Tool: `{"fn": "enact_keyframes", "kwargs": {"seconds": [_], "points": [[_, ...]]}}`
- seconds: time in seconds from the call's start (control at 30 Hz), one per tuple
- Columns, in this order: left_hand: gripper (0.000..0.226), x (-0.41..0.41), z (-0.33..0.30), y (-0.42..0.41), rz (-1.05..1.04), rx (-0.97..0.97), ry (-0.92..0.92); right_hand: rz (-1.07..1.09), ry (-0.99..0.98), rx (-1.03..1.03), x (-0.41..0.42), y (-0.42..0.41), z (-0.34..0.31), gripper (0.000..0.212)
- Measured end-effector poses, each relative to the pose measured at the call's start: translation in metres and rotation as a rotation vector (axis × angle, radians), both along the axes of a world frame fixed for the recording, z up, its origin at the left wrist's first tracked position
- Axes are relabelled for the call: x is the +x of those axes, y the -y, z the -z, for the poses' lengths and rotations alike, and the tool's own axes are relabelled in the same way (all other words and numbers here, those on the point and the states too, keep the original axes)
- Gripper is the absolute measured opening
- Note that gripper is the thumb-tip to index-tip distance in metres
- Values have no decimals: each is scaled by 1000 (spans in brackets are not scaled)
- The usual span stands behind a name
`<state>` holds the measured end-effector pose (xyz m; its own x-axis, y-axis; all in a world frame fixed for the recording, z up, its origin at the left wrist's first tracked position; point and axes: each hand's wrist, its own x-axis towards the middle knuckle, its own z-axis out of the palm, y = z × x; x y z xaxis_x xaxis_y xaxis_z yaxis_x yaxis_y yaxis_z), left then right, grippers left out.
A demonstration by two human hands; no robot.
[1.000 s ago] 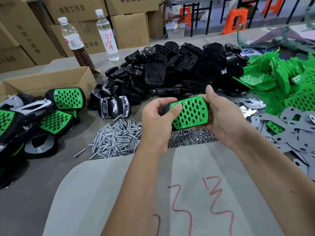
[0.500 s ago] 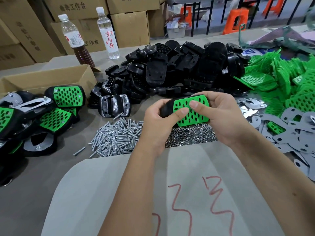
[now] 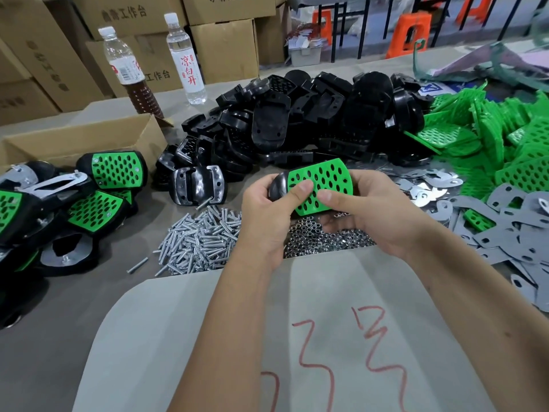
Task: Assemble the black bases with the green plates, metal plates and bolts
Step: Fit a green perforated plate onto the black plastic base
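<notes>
Both hands are on the same piece, held up over the table at about the middle of the view. Left hand (image 3: 269, 214) is wrapped around the rounded end of the black base (image 3: 277, 187), thumb pressing down on the green perforated plate (image 3: 322, 185). Right hand (image 3: 368, 209) grasps the other end, thumb flat on the plate's face and fingers curled underneath. So neither hand is free, both are clamped on that one base-and-plate combo.

Looks to me like the plate is being seated into the base, with no bolts in this one yet. I can't really tell if the far edge is fully down, since the thumbs cover part of it.

What could go sideways: if the plate sits crooked, its holes won't line up with the base and a bolt would bind or cross-thread. Pushing hard with both thumbs near the middle could also flex the plate and pop an edge back out.

Supplies are close: bolt pile (image 3: 202, 239) at 9 o'clock from the hands, loose nuts (image 3: 323, 240) right below at 6, metal plates (image 3: 511, 233) at 3, spare black bases (image 3: 300, 120) at 12, green plates (image 3: 505, 144) at 2. Finished units (image 3: 98, 200) are stacked way out at 9. An elbow sweep could easily scatter those nuts.
</notes>
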<state>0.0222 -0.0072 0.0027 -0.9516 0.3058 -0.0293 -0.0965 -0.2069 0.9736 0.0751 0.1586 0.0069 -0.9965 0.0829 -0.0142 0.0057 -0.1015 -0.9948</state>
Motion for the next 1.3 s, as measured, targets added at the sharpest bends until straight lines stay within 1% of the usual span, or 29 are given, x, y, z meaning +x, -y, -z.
{"fn": "enact_keyframes", "kwargs": {"seconds": [0.03, 0.1, 0.17, 0.23, 0.27, 0.37, 0.57, 0.67, 0.8, 0.9, 0.93, 1.03, 1.1, 1.2, 1.3], "points": [[23, -1, 0, 1, 24, -21, 1, 9, -2, -2, 0, 0, 1, 42], [24, -2, 1, 6, 86, -59, -7, 31, 5, 25, -1, 0, 3, 30], [32, -3, 1, 10, 143, -97, -24, 36, 14, 47, -1, -2, 4, 23], [42, -4, 1, 12, 166, -96, -23, 20, 7, 34, -1, -3, 3, 25], [42, -5, 1, 13, 168, -76, -12, 9, 4, 20, -1, -4, 3, 30], [32, -4, 0, 12, 171, 9, 45, -23, 19, -40, 0, -6, 1, 42], [27, -2, -1, 7, 155, 24, 80, -27, -12, -157, -1, -5, 2, 51], [28, -1, -3, 7, 151, 45, 86, -10, -30, -173, -1, -4, 2, 50], [27, -2, -4, 9, 182, 107, 126, -36, -28, -221, -1, -6, 3, 42], [39, -1, -6, 11, 224, 154, 167, -44, -18, -228, -2, -7, 4, 37], [40, -2, -6, 11, 228, 158, 179, -35, -15, -220, -2, -7, 3, 37], [22, -3, -5, 9, 210, 149, 214, 4, -5, -203, -3, -6, 3, 43], [14, -3, -3, 6, 171, 158, 219, 17, -19, -203, -3, -4, 2, 47], [14, -2, -2, 4, 111, 144, 179, 11, -3, -231, -2, -1, -1, 48], [16, 1, -2, 0, 55, 111, 141, 12, 43, -220, -1, 1, 0, 39]]}}
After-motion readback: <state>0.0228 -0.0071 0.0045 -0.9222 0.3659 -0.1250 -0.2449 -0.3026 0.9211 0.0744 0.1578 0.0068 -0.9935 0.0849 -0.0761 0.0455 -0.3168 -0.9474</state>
